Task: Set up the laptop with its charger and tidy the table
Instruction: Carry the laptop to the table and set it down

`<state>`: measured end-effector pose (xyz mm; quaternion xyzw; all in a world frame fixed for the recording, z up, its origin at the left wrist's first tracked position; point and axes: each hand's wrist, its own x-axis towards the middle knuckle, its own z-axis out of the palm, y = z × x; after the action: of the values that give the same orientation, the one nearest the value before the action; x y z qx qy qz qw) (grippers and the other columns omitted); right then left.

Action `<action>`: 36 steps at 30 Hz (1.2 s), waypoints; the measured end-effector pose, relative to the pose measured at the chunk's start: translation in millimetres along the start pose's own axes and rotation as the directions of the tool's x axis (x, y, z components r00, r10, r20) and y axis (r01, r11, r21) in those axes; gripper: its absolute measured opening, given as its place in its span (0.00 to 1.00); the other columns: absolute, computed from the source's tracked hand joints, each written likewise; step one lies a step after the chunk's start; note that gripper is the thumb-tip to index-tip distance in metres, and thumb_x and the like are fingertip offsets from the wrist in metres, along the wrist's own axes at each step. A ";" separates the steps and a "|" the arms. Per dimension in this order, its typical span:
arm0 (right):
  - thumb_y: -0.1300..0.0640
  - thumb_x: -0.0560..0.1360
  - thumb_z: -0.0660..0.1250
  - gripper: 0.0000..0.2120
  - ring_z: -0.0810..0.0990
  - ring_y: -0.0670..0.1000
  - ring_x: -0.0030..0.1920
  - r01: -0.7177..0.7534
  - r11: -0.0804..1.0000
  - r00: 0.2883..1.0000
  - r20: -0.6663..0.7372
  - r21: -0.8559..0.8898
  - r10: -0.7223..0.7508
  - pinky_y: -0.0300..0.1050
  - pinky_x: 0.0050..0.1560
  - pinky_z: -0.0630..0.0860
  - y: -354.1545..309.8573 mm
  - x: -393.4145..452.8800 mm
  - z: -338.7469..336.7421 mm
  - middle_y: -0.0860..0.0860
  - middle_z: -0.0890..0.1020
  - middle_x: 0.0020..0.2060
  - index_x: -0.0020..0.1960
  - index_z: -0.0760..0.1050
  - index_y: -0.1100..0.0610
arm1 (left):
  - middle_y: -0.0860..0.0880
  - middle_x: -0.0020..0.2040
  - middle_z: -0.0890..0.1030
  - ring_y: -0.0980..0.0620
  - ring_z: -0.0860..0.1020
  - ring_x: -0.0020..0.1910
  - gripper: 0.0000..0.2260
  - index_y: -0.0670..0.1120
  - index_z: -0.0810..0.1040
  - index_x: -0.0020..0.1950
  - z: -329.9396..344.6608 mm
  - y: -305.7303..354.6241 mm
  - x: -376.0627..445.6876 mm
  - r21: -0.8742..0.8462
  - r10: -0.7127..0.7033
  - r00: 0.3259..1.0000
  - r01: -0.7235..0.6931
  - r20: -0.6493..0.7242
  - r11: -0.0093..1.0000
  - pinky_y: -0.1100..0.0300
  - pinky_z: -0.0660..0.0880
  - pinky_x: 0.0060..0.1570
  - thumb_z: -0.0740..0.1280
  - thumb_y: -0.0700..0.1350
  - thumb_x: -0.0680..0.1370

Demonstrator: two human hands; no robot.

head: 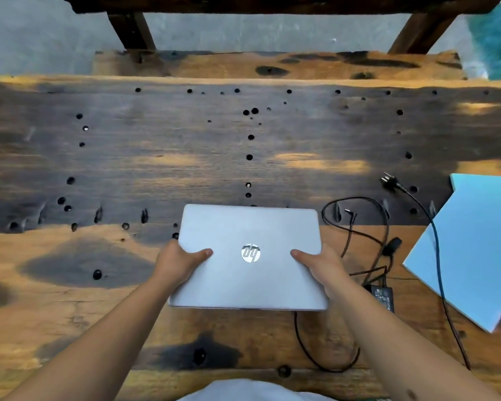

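Note:
A closed silver laptop (252,227) with a round logo on its lid lies near the front middle of the wooden table (185,157). My left hand (180,261) grips its left side, thumb on the lid. My right hand (321,264) grips its right side the same way. To the right lies the black charger: its brick (383,296) beside the laptop's near right corner, loose cable loops (356,227) behind it, the small barrel plug (351,213) free on the table, and the wall plug (388,180) farther back.
A light blue board (475,247) lies tilted at the right edge, with the charger's mains cable running across it. The tabletop has many small dark holes. A wooden bench (272,65) stands beyond the table's far edge.

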<state>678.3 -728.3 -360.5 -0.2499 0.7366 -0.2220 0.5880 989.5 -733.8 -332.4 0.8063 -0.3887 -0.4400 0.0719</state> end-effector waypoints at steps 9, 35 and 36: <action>0.48 0.65 0.80 0.23 0.85 0.55 0.48 -0.049 0.991 0.995 -0.091 -0.125 0.038 0.57 0.53 0.82 -15.0 44.4 6.0 0.52 0.86 0.51 0.56 0.79 0.55 | 0.44 0.51 0.83 0.43 0.81 0.47 0.23 0.43 0.78 0.54 11.6 13.8 46.4 -0.026 -0.042 0.999 0.043 0.023 0.999 0.46 0.78 0.49 0.76 0.57 0.68; 0.48 0.68 0.78 0.28 0.76 0.57 0.56 -0.086 0.920 0.942 -0.332 -0.382 -0.049 0.47 0.47 0.71 -26.7 61.5 29.9 0.56 0.74 0.60 0.61 0.73 0.59 | 0.39 0.59 0.76 0.39 0.75 0.58 0.32 0.38 0.69 0.59 39.2 10.6 64.1 -0.053 -0.110 0.983 0.103 -0.146 0.993 0.45 0.75 0.54 0.79 0.54 0.66; 0.48 0.68 0.78 0.28 0.76 0.56 0.56 -0.088 0.921 0.941 -0.334 -0.381 -0.048 0.47 0.48 0.70 -26.7 61.3 31.0 0.56 0.73 0.60 0.61 0.73 0.59 | 0.39 0.59 0.76 0.38 0.74 0.58 0.32 0.38 0.70 0.60 39.3 10.9 64.3 -0.044 -0.112 0.982 0.106 -0.155 0.993 0.44 0.75 0.55 0.79 0.54 0.66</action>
<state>700.2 -788.6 -396.7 -0.3125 0.8580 -0.1041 0.3941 973.3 -776.8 -393.1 0.8572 -0.3292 -0.3851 0.0923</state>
